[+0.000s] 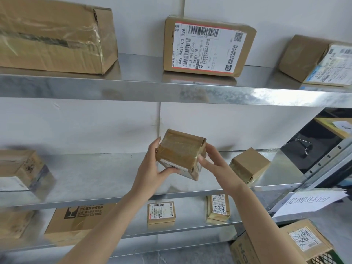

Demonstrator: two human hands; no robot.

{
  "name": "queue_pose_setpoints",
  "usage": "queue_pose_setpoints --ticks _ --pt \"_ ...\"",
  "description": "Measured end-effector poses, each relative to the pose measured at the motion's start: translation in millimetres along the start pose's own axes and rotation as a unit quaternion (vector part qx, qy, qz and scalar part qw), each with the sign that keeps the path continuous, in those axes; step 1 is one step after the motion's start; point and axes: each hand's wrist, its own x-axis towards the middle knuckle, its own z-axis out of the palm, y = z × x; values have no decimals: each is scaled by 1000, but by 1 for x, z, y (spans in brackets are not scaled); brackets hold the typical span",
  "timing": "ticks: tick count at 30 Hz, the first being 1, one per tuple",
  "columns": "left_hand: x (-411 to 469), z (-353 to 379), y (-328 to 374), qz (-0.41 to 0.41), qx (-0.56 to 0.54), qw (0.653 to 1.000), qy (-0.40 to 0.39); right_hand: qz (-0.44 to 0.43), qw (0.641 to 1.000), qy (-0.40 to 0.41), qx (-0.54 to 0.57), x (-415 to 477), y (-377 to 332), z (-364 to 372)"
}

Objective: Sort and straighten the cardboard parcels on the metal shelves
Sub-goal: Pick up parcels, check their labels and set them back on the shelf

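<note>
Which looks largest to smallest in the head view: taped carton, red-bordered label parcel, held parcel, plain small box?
1. taped carton (partly cropped)
2. red-bordered label parcel
3. held parcel and plain small box: look alike; the held one is nearer, so unranked.

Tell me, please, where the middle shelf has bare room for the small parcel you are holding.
The widest bare stretch of the middle shelf lies between the left-edge parcel and the left hand. A narrower gap sits between the held parcel and the plain small box. The lowest shelf is crowded with labelled parcels.
</note>
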Motion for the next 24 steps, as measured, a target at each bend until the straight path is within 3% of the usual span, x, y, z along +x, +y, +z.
queue_pose_setpoints --ticks 5,11,15,24 --pt "4 -8 -1 -62 -126 989 -37 -20 1000 -14 9 -6 -12 -8" --pt "12 -20 -7 -165 -333 926 -68 -11 987 -101 125 -12 -17 -5" --pt "17 -17 -9 -181 -360 911 -89 20 975 -106 194 -12 -20 9" --pt "17 -8 -17 -263 -360 893 -65 72 974 -65 203 -16 -21 23"
